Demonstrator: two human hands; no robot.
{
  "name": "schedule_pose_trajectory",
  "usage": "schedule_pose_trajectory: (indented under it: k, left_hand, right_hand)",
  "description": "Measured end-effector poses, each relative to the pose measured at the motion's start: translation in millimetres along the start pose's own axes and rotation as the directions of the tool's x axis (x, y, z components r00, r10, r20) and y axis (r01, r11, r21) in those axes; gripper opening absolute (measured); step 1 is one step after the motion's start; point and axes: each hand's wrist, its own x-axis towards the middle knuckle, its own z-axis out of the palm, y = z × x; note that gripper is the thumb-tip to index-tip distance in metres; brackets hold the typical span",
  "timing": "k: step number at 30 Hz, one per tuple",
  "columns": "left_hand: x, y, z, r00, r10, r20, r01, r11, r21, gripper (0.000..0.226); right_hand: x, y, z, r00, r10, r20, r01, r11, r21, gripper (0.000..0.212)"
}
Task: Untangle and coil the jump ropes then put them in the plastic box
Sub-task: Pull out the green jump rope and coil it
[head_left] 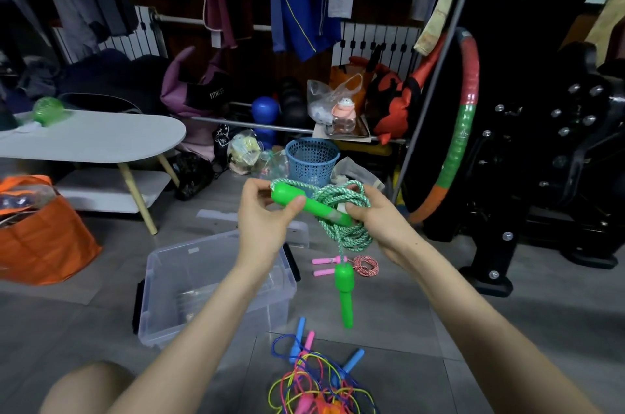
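No rope is made out in the plastic box [162, 312], one green handle [285, 197] is gripped by the left hand [265, 221], a tangled pile [321, 386] is left on the floor, and the coiled green rope [338, 195] is clasped in the right hand [378, 221].

**Colours I See**

I see a green handle [282, 193] and a rope [355, 237] with a green and white twist pattern. The second handle [345, 292] is green too. The small rope [367, 265] is red and white, with pink handles [324, 259]. The tangled ropes [321, 386] are blue, pink and yellow. The basket [313, 160] is blue.
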Motion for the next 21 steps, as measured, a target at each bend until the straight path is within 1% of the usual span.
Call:
schedule_pose_trajectory:
  k: [2,3,4,5,6,7,8,9,11,12,13,14,15,16,18,19,20,21]
  left_hand:
    - [-9,-3,6,0.998,0.064,0.027,-0.066,0.994,0.083,0.04]
    - [-12,-7,9,0.993,0.103,0.063,-0.113,0.976,0.183,0.04]
    - [-15,-9,12,0.981,0.163,0.108,-0.19,0.919,0.344,0.039]
    - [-18,-14,14,0.961,0.224,0.163,-0.275,0.833,0.48,0.04]
    - [-20,-17,14,0.939,0.264,0.219,-0.342,0.762,0.549,0.044]
    - [-21,-20,13,0.931,0.266,0.25,-0.364,0.739,0.567,0.048]
    - [-21,-18,13,0.938,0.253,0.238,-0.345,0.76,0.551,0.05]
    - [-18,-19,11,0.956,0.22,0.196,-0.29,0.814,0.503,0.048]
    - [-12,-19,9,0.989,0.1,0.106,-0.129,0.938,0.322,0.036]
    - [-9,-18,10,0.996,0.01,0.085,-0.027,0.978,0.208,0.032]
    - [-6,-17,11,0.992,-0.089,0.086,0.077,0.989,0.129,0.035]
    - [-5,-14,12,0.979,-0.175,0.1,0.163,0.98,0.113,0.044]
    - [-3,-12,12,0.965,-0.23,0.127,0.211,0.966,0.15,0.057]
    - [-2,-10,13,0.949,-0.263,0.174,0.23,0.955,0.188,0.071]
    - [-1,-8,14,0.897,-0.332,0.293,0.276,0.936,0.217,0.094]
    - [-1,-7,15,0.873,-0.365,0.324,0.313,0.928,0.203,0.097]
    - [-1,-8,15,0.861,-0.377,0.341,0.335,0.925,0.178,0.093]
    - [0,-10,16,0.862,-0.372,0.344,0.336,0.928,0.161,0.081]
  right_hand:
    - [1,-3,8,1.0,-0.006,-0.012,0.006,1.0,-0.001,0.028]
    - [0,-5,11,1.0,-0.009,-0.002,0.009,1.0,0.019,0.026]
    - [0,-7,14,1.0,-0.015,0.015,0.014,0.999,0.044,0.024]
    - [0,-8,16,0.999,-0.023,0.03,0.021,0.998,0.067,0.022]
    - [0,-8,17,0.999,-0.023,0.037,0.02,0.996,0.086,0.021]
    - [0,-8,16,0.999,-0.02,0.043,0.015,0.995,0.099,0.021]
    - [0,-9,14,0.999,-0.018,0.051,0.012,0.994,0.111,0.021]
    - [-1,-10,13,0.997,-0.018,0.069,0.009,0.992,0.125,0.021]
    - [-5,-11,10,0.993,-0.015,0.118,-0.005,0.987,0.164,0.021]
    - [-6,-10,9,0.99,-0.01,0.144,-0.017,0.983,0.185,0.021]
    - [-8,-10,8,0.986,-0.011,0.166,-0.024,0.979,0.203,0.022]
    - [-9,-9,7,0.983,-0.013,0.181,-0.026,0.977,0.213,0.025]
    - [-10,-8,7,0.982,-0.011,0.188,-0.03,0.976,0.216,0.027]
    - [-10,-7,7,0.982,-0.006,0.187,-0.035,0.976,0.215,0.028]
    - [-11,-6,6,0.983,0.007,0.184,-0.048,0.975,0.216,0.029]
    - [-12,-5,5,0.982,0.007,0.191,-0.05,0.975,0.217,0.029]
    - [-11,-4,5,0.98,0.005,0.2,-0.049,0.975,0.217,0.03]
    - [-12,-4,3,0.977,0.001,0.214,-0.048,0.975,0.216,0.03]
